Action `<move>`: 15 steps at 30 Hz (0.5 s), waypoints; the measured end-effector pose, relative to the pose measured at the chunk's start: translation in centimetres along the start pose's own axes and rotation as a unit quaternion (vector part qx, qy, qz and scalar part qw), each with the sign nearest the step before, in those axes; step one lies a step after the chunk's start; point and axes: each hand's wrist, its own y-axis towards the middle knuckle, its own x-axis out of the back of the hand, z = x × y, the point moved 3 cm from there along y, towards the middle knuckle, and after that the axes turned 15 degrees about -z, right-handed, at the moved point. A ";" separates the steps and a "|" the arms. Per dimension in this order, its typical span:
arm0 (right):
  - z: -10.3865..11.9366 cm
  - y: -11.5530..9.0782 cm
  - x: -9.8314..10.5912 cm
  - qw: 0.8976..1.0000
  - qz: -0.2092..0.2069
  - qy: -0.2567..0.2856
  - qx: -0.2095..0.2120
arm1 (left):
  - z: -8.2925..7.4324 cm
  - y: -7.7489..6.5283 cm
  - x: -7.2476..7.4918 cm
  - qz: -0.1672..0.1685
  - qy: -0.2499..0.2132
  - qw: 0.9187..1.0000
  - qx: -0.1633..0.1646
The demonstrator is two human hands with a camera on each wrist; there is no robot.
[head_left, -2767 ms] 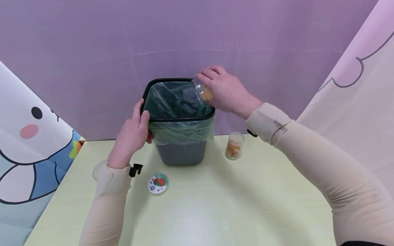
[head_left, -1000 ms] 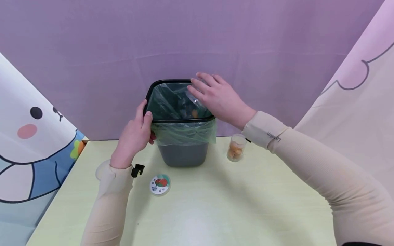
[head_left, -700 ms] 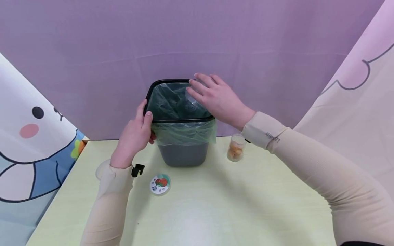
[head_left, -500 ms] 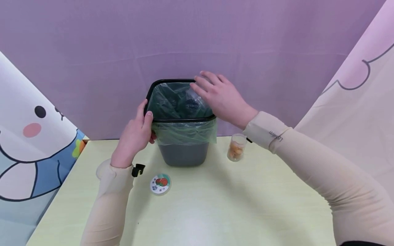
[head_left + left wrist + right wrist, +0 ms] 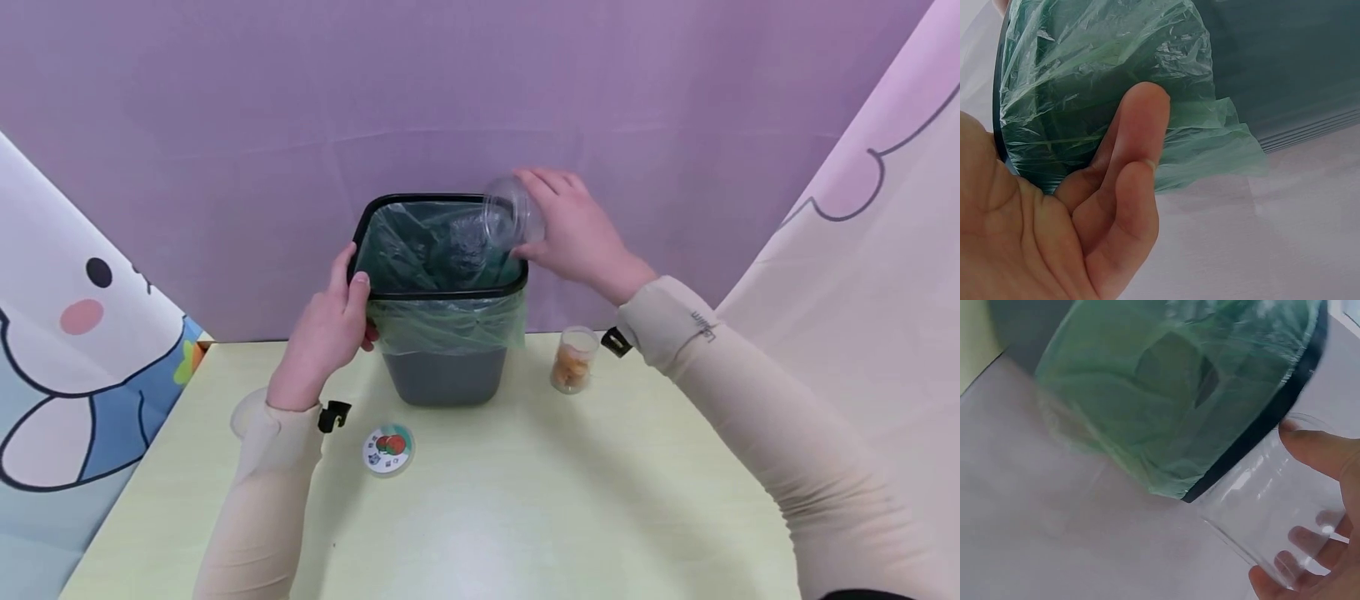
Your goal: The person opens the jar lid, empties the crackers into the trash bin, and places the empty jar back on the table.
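Observation:
A grey trash bin (image 5: 446,379) with a black rim stands at the back of the table, lined with a green plastic bag (image 5: 450,321). My left hand (image 5: 322,333) holds it at the left side of the rim, thumb on top; in the left wrist view the fingers (image 5: 1141,125) bend against the bag outside. My right hand (image 5: 577,229) grips a clear plastic jar (image 5: 513,212), tilted at the bin's right rim with its mouth toward the opening. Through its walls, in the right wrist view, the jar (image 5: 1260,500) looks empty.
A second clear jar (image 5: 573,362) with orange pieces stands right of the bin. A round lid with a tomato picture (image 5: 387,450) lies in front, and a clear disc (image 5: 247,412) sits partly behind the left sleeve. A purple curtain (image 5: 450,92) hangs behind.
The orange contents have gone from the jar in my right hand into the bin. That hand has turned and drawn back to the right with the jar. My left hand stays put.

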 end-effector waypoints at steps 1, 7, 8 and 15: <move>-0.2 0.0 0.0 1.000 0.000 0.011 -0.014 | 0.0 0.0 0.0 -0.001 0.000 1.000 0.000; -1.5 -0.7 0.1 0.994 -0.018 0.080 -0.079 | 0.1 0.1 -0.1 -0.005 0.000 1.000 -0.002; -1.7 -0.9 0.1 0.992 -0.022 0.091 -0.089 | 0.1 0.1 -0.1 -0.005 0.000 1.000 -0.002; -3.7 -2.9 -0.4 0.963 -0.050 0.195 -0.179 | 0.1 0.0 -0.2 -0.007 0.003 1.000 0.001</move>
